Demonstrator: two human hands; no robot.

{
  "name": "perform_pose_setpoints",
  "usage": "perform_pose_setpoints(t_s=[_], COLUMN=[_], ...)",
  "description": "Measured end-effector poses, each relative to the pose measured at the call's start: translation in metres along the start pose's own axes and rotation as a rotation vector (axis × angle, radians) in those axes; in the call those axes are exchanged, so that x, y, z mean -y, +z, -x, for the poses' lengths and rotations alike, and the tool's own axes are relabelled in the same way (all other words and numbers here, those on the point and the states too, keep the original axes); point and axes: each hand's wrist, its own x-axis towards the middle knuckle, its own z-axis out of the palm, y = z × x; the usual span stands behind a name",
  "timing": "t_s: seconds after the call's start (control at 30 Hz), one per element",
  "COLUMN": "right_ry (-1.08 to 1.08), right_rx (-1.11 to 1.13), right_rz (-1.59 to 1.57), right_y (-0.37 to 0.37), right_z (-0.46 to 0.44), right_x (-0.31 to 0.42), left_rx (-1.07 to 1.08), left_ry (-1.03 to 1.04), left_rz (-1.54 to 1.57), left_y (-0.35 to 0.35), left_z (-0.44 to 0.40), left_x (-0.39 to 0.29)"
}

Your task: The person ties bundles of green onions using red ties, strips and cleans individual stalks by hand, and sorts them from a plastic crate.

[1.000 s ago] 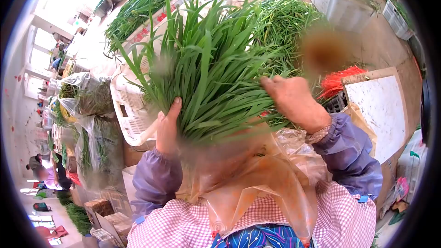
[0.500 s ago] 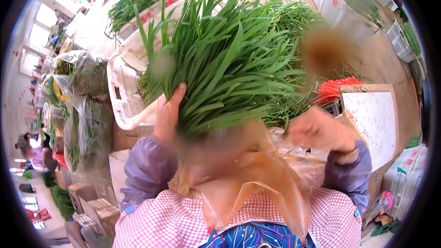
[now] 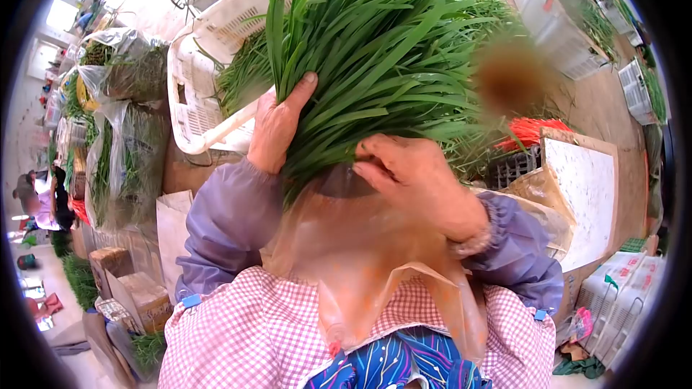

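A large fanned bunch of garlic chives (image 3: 389, 50) fills the upper middle of the head view. My left hand (image 3: 277, 126) is closed round its left side, thumb on top of the leaves; the other fingers are hidden beneath. At the lower edge of the bunch, my right hand (image 3: 425, 180) pinches at the leaves with thumb and forefinger. Exactly how many leaves it grips is hidden. Below both hands, a cloudy orange-tinted plastic apron (image 3: 382, 245) hangs over my checked clothing.
Behind the bunch is a white plastic crate (image 3: 191, 112) with more chives inside. Red ties (image 3: 533, 132) lie to the right beside a white board (image 3: 580, 198). Bagged greens (image 3: 130, 158) are stacked at left. Crates of chives (image 3: 551, 21) stand farther back. Another person (image 3: 47, 202) is at far left.
My right hand has moved left from beside the bunch to its lower edge and closed on leaves there. The left hand still holds the bunch, now slightly higher in view.
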Motion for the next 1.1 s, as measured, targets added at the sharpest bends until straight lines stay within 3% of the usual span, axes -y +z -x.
perform_pose_setpoints(t_s=[0.2, 0.3, 0.33, 0.37, 0.43, 0.47, 0.5, 0.63, 0.7, 0.73, 0.77, 0.83, 0.87, 0.9, 1.0, 1.03, 1.1], right_ry=[-0.009, -0.067, -0.039, -0.041, 0.087, 0.027, -0.040, 0.268, 0.358, 0.251, 0.247, 0.136, 0.082, 0.077, 0.063, 0.238, 0.256], right_rx=[-0.150, -0.166, -0.108, -0.124, 0.330, 0.426, 0.349, -0.389, -0.471, -0.516, -0.519, -0.289, -0.331, -0.343, -0.655, -0.741, -0.833], right_rz=[0.462, 0.407, 0.208, 0.222, -0.679, -0.720, -0.703, -0.560, -0.334, -0.139, -0.143, 0.203, 0.267, 0.268, -0.306, -0.526, -0.512], right_y=[0.038, 0.041, 0.032, 0.020, -0.016, -0.040, -0.052, -0.079, -0.093, -0.090, -0.090, -0.088, -0.080, -0.079, -0.081, -0.091, -0.098], right_z=[-0.002, -0.004, -0.006, -0.005, 0.003, 0.007, 0.012, 0.021, 0.013, 0.006, 0.002, -0.004, -0.007, -0.007, -0.011, -0.006, -0.008], right_x=[-0.015, -0.025, -0.020, -0.014, -0.002, 0.009, 0.014, 0.013, 0.010, 0.000, -0.005, -0.012, -0.019, -0.023, -0.034, -0.027, -0.023], left_rx=[-0.032, -0.010, -0.014, -0.022, -0.017, -0.002, 0.013, -0.043, -0.032, -0.031, -0.032, -0.056, -0.037, -0.033, -0.049, -0.049, -0.068], left_ry=[0.019, 0.100, 0.085, 0.066, 0.087, 0.054, 0.021, -0.001, 0.041, 0.078, 0.082, 0.143, 0.144, 0.154, 0.169, 0.174, 0.149], left_rz=[-0.059, -0.059, -0.046, -0.033, -0.036, -0.023, -0.012, 0.059, -0.015, -0.087, -0.091, -0.139, -0.161, -0.166, -0.182, -0.184, -0.220], left_y=[-0.001, -0.003, -0.004, -0.008, -0.012, -0.013, -0.011, 0.000, -0.005, -0.007, -0.008, -0.010, -0.012, -0.012, -0.014, -0.015, -0.018], left_z=[0.004, 0.001, 0.000, 0.000, -0.001, 0.001, 0.004, 0.010, 0.007, 0.006, 0.006, 0.003, 0.002, 0.003, 0.005, 0.005, 0.005], left_x=[0.000, 0.003, 0.005, 0.008, 0.010, 0.007, 0.004, 0.000, 0.005, 0.009, 0.013, 0.018, 0.019, 0.019, 0.020, 0.020, 0.021])
